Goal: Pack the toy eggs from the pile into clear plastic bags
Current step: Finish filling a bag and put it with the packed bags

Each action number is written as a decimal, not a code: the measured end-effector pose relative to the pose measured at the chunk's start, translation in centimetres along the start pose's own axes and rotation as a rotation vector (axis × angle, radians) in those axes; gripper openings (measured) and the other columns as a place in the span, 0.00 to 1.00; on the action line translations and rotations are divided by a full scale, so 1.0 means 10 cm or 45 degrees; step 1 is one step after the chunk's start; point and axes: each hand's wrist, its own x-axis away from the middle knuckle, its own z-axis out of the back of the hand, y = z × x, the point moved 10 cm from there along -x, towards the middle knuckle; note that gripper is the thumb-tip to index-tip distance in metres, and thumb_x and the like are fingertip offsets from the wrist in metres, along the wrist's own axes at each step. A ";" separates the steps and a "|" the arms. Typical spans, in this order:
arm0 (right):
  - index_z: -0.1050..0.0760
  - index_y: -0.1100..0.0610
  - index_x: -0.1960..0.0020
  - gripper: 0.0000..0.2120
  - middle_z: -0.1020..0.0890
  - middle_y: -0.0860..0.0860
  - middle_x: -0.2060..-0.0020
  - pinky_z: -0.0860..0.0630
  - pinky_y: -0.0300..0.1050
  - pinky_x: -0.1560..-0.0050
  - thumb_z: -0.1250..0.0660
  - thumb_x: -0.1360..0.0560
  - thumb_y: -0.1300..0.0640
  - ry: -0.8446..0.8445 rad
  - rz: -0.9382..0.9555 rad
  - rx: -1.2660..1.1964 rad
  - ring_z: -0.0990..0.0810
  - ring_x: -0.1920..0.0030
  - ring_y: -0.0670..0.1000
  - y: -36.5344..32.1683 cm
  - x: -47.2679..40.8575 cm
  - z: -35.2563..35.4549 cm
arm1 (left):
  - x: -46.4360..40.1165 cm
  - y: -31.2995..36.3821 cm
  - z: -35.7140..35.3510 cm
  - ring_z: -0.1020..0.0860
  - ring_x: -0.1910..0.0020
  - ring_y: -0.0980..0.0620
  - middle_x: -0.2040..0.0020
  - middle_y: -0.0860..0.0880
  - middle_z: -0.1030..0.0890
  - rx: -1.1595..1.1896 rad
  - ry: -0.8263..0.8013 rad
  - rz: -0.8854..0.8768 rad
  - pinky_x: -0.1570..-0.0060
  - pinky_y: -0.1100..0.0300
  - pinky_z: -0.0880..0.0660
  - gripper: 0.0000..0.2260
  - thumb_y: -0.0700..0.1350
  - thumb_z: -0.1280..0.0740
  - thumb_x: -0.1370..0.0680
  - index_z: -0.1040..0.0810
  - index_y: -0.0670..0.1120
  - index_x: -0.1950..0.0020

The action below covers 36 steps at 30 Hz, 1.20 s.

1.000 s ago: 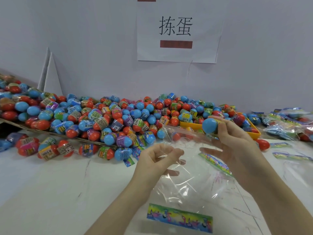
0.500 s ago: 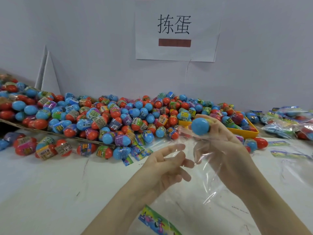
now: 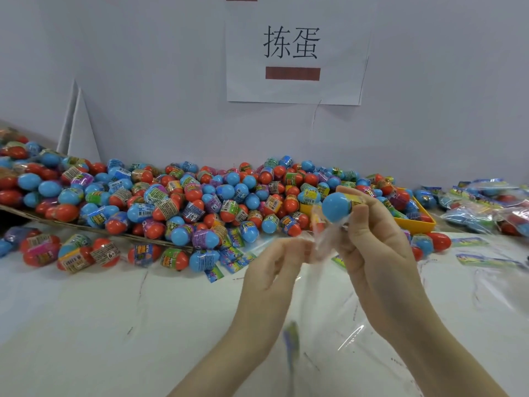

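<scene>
One blue toy egg [image 3: 337,207] is sitting in the right hand [image 3: 375,242], its fingers curling round it, long axis pointing toward nine o'clock, directly above the mouth of the single clear bag [image 3: 329,285] that the left hand [image 3: 272,270] is pinching at seven o'clock, the uncountable pile [image 3: 177,202] lying beyond on the surface [image 3: 100,325].

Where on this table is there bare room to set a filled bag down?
The white table is bare in front of the egg pile, left of the left hand. Crowded: the pile along the wall, and the packed bags at far right beyond the right hand.
</scene>
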 end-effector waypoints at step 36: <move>0.30 0.40 0.56 0.09 0.22 0.40 0.58 0.22 0.36 0.67 0.41 0.36 0.43 -0.222 0.146 1.003 0.20 0.69 0.45 -0.14 -0.03 -0.09 | 0.01 0.14 0.03 0.17 0.65 0.54 0.60 0.55 0.15 0.021 -0.133 -0.042 0.68 0.67 0.24 0.13 0.49 0.35 0.33 0.20 0.52 0.50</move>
